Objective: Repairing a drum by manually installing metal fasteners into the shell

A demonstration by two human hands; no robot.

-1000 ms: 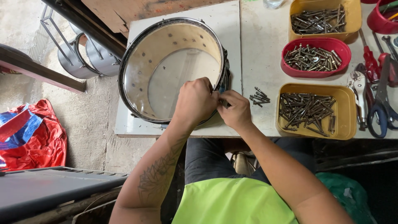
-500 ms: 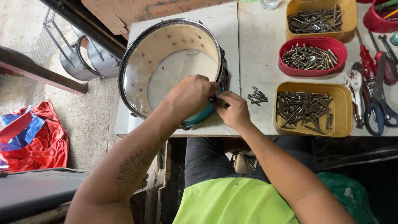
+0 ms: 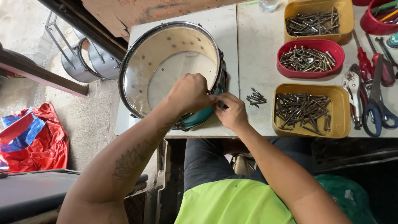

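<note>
Your left hand [image 3: 190, 93] grips the drum [image 3: 166, 66] rim at the tabletop's [image 3: 248, 49] near edge; your right hand [image 3: 230, 110] pinches small hardware against the shell. Keep the drum steady.

Round snare-drum shell [image 3: 166, 54] with teal outer wrap, cream inner wall and chrome hoop, lying flat on the white desk [image 3: 248, 49] near its front-left edge, open side facing up. Translucent head visible at the bottom through the opening; row of small holes along the inner wall. Near rim partly covered where both hands meet, teal side showing just beneath. Small dark metal piece [image 3: 221, 104] pinched at the shell's near-right edge, too small to identify. Little heap of dark screws [image 3: 256, 97] just right of the shell, apart from it.
</note>
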